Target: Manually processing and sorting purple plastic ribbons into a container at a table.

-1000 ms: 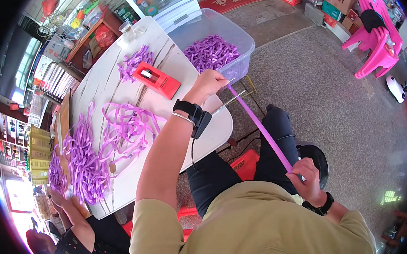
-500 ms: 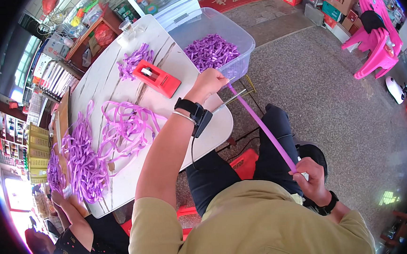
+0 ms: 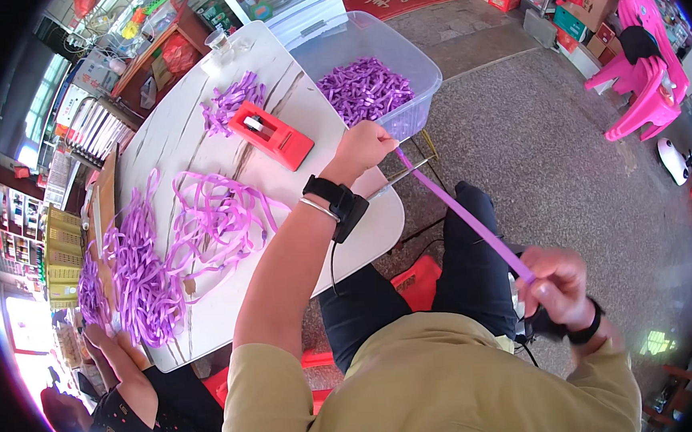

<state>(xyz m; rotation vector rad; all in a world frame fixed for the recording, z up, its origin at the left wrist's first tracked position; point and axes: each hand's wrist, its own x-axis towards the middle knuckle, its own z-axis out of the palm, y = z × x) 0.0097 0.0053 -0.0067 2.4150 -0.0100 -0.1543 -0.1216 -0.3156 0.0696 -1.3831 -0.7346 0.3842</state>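
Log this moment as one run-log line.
left hand: grips purple strip at table edge | right hand: pinches its other end by lap | strip: taut | clear bin: cut purple pieces | red cutter: on table

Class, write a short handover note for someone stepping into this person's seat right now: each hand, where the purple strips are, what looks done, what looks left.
Left hand: closed on one end of a purple strip, at the table edge beside the clear bin.
Right hand: fingers pinching the strip's other end near the lap; strip pulled straight between the hands.
Red block tool sits on the white table.
Done: short cut pieces fill the bin; a small pile lies by the tool.
Left: tangled long strips across the table, where another person's hand works.
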